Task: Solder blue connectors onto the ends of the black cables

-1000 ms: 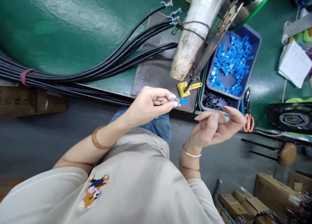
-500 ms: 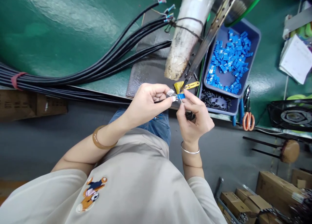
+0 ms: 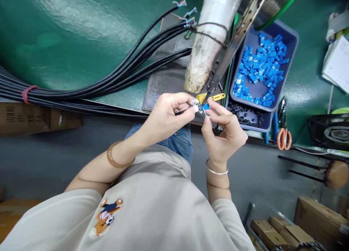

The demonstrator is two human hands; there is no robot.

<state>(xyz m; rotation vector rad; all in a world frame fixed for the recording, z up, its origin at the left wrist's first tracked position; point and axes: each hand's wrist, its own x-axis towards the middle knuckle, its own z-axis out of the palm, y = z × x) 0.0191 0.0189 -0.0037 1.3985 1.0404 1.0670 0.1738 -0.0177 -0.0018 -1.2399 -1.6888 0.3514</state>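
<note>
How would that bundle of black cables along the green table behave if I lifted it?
The black cables would probably flex but feel springy, given their smooth, wide curves. Together they'd likely be heavy, with many gathered at the red tie. Their coloured wire ends may splay, since they spread apart there.

Two hands (image 3: 227, 135) and one blue connector (image 3: 205, 107) are seen. Near the worktop's (image 3: 68, 62) front edge, two bins (image 3: 255, 88) and one pair of scissors (image 3: 284, 131) are counted.
</note>
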